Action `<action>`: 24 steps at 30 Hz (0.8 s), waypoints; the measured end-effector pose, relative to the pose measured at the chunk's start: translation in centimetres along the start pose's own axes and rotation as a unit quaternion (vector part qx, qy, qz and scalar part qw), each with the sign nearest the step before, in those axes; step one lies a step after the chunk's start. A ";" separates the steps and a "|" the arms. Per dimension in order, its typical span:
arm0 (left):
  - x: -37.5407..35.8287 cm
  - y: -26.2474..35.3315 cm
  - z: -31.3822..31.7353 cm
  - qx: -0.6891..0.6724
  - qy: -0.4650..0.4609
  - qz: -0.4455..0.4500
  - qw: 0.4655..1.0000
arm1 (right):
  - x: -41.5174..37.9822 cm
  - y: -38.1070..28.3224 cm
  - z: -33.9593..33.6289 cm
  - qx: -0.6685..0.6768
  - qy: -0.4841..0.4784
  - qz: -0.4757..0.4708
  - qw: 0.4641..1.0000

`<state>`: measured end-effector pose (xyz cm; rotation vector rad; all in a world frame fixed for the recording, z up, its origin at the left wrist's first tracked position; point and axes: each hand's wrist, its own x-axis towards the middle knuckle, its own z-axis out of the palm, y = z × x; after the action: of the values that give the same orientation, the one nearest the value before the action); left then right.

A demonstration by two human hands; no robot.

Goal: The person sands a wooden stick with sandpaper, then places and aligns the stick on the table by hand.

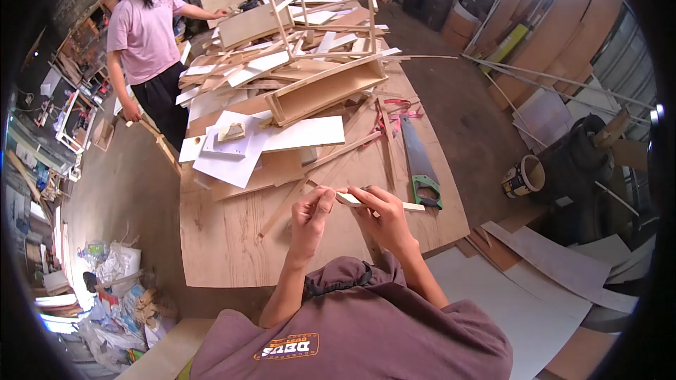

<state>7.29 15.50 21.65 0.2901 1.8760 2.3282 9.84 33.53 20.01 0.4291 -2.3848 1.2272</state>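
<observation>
The wooden counter (218, 246) is largely covered by a heap of wood offcuts (260, 68). Near its right edge a green-handled saw (420, 157) is laid, with a narrow wooden strip (386, 134) placed alongside.

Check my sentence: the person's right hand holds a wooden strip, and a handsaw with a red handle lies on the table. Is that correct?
No: the handle of the handsaw is green, not red, as the head view shows. The right hand does hold the wooden strip.
</observation>
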 end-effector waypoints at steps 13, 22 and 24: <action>0.1 -0.6 1.2 0.036 -0.030 0.024 0.999 | -1.7 2.0 0.2 0.149 0.006 0.052 0.987; 0.0 -1.6 1.4 0.058 -0.002 0.005 0.998 | -1.2 1.4 -0.7 0.072 -0.037 0.066 0.995; 0.0 -1.8 1.6 0.029 -0.003 0.000 1.000 | -1.0 1.4 -1.1 0.055 -0.027 0.053 0.997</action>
<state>7.67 17.37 20.26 0.3026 1.9416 2.2733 10.33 35.25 19.11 0.3765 -2.4213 1.4154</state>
